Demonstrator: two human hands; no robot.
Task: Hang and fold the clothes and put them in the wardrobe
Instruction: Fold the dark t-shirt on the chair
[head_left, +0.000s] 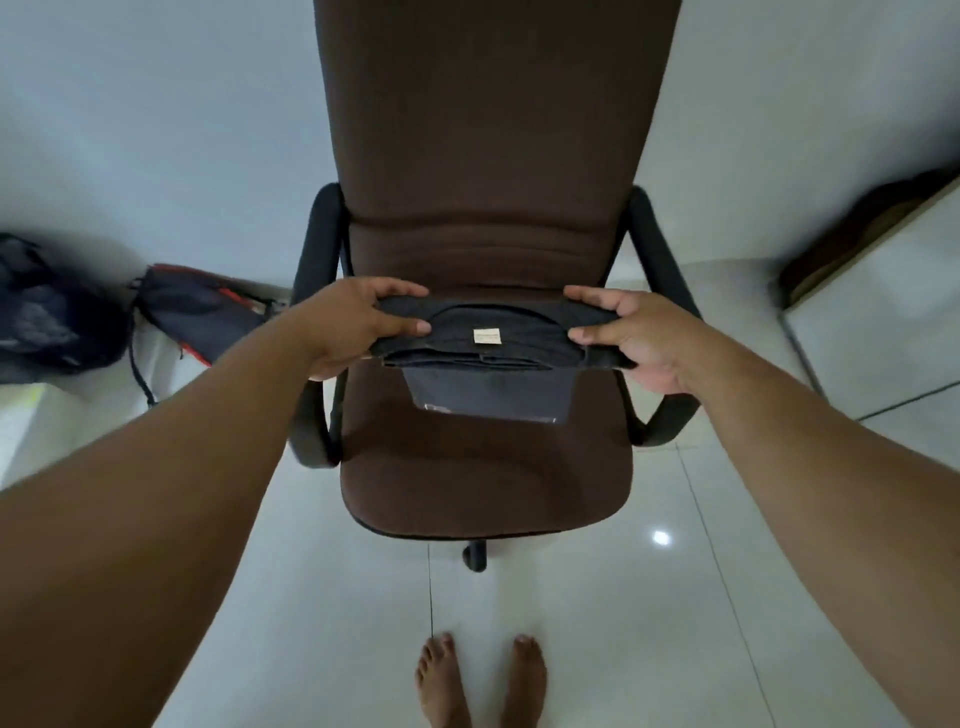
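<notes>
- Your left hand (358, 325) grips the left end of a folded black shirt (485, 338), thumb on top and fingers curled round its far edge.
- Your right hand (631, 338) grips the right end the same way, thumb pressed onto the top and fingers wrapped over the far edge.
- You hold the shirt level between both hands, above the seat of a brown office chair (488, 457) and in front of its backrest.
- The shirt lies in several flat layers, neckline facing up, with a small pale label (487, 336) at the middle of the collar.
- One layer of the cloth hangs down below the stack towards the seat; you cannot tell whether it touches the seat.
- The chair has black armrests, one just outside each of your wrists, and a black caster shows under the front edge.
- On the floor to your left, a dark bag with red trim (202, 317) leans by the wall, and a blurred dark bundle (47, 312) sits further left.
- A white cabinet (878, 322) stands at your right.
- Your bare feet (480, 680) rest on pale glossy floor tiles (623, 623), well short of the chair.
</notes>
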